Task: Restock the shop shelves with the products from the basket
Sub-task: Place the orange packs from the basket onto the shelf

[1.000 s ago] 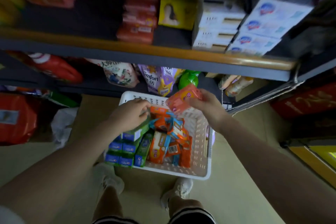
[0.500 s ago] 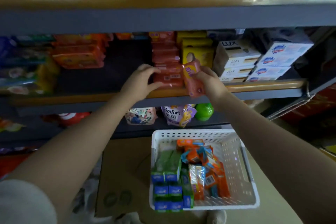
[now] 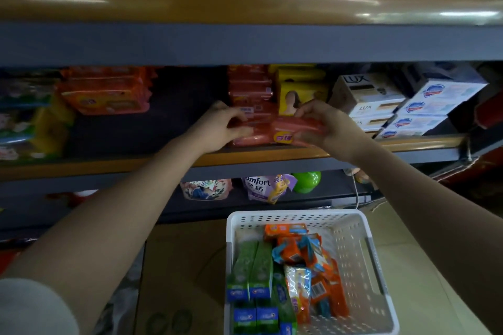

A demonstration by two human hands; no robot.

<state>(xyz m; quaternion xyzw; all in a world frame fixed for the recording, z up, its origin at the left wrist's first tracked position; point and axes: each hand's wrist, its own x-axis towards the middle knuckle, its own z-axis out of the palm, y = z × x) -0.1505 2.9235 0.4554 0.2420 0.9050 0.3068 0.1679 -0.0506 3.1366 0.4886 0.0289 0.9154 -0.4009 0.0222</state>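
We are gripping the pink pack (image 3: pixel 283 133) with both hands, left hand (image 3: pixel 220 128) and right hand (image 3: pixel 324 128), at the shelf (image 3: pixel 272 156) front; we are sliding it level against the matching stack (image 3: pixel 250 90).

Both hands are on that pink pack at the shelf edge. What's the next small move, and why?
Probably slide the pink pack back until it sits flush with the matching pink stack behind it, then let go. The left hand and right hand hold it by its ends at the front of the shelf, so it looks nearly placed. The basket holds more stock.
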